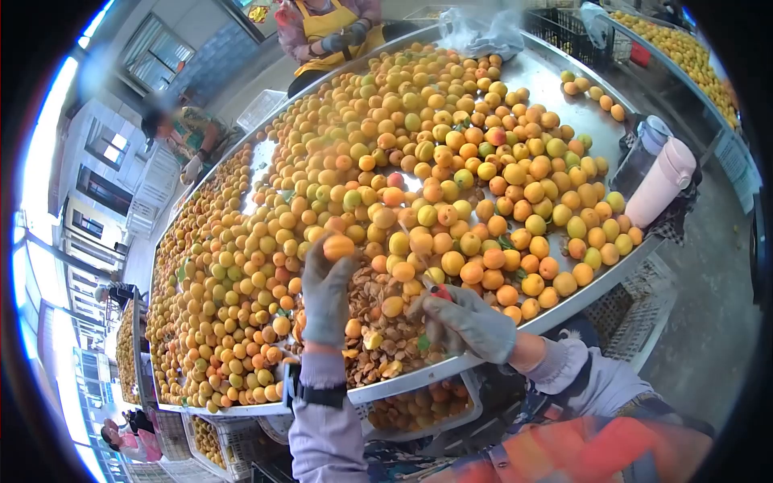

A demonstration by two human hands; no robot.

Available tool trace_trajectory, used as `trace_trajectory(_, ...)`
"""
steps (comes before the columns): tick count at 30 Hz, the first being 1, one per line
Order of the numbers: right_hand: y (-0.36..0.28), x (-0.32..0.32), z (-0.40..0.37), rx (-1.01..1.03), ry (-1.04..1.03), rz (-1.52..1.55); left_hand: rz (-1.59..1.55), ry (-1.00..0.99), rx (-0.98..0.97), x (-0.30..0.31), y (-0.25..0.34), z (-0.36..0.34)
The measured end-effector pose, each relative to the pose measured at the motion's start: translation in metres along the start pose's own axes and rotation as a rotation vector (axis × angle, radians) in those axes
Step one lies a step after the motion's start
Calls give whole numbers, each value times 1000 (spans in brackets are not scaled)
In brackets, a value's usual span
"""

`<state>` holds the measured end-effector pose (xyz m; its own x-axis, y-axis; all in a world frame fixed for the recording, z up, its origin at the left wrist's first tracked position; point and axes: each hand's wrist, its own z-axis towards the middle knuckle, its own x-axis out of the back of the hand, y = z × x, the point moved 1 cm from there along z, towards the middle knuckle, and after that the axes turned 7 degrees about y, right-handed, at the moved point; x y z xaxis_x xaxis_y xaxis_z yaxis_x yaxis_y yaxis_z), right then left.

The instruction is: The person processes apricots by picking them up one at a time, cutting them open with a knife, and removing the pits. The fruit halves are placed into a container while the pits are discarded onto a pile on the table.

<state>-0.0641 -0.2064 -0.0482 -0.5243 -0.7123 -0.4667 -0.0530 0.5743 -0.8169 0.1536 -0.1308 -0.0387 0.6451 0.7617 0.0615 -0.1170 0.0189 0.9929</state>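
Gloved in grey, my left hand [328, 290] has its fingers round an apricot [338, 247], held up over the heap. My right hand [471, 322], also gloved, grips a small knife by its red handle [440, 291]; the thin blade points up and away, blurred, and seems apart from the fruit. Between and below my hands lies a pile of brown apricot stones [385, 362] with a few torn pieces of fruit. Whole apricots [322, 169], yellow, orange and greenish, surround this pile and cover much of the metal table [527, 76].
A pink bottle [662, 183] and a clear bottle [640, 153] stand at the right edge. Beneath the front edge sits a crate of fruit [423, 406]. A person in a yellow apron [326, 28] works across the table, another [193, 141] at left. A plastic bag [483, 32] lies at the far edge.
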Motion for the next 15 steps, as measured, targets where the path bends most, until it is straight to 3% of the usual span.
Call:
trace_trajectory(1, 6, -1, 1, -2, -7, -10, -351, -15, 139, 4, 4, -21)
trace_trajectory(3, 15, -7, 2, 19, -78, -56, -336, -65, 65, 10, 15, -68)
trace_trajectory(4, 16, -10, -1, 0, -137, -170, -540, -75, 100, 12, 17, -90)
trace_trajectory(7, 17, -25, -25, 31, -307, -258, -360, 20, 76, 18, 6, -139)
trace_trajectory(8, 21, -27, -32, 30, -339, -299, -658, 28, 212, 19, 8, -155)
trace_trajectory(9, 26, -28, -39, 11, -343, -310, -671, 44, 220, 18, 10, -168)
trace_trajectory(11, 36, -29, -51, -119, -390, -323, -452, 32, 47, 16, 14, -188)
trace_trajectory(15, 44, -33, -75, -187, -422, -407, -444, -10, 80, 19, -21, -213)
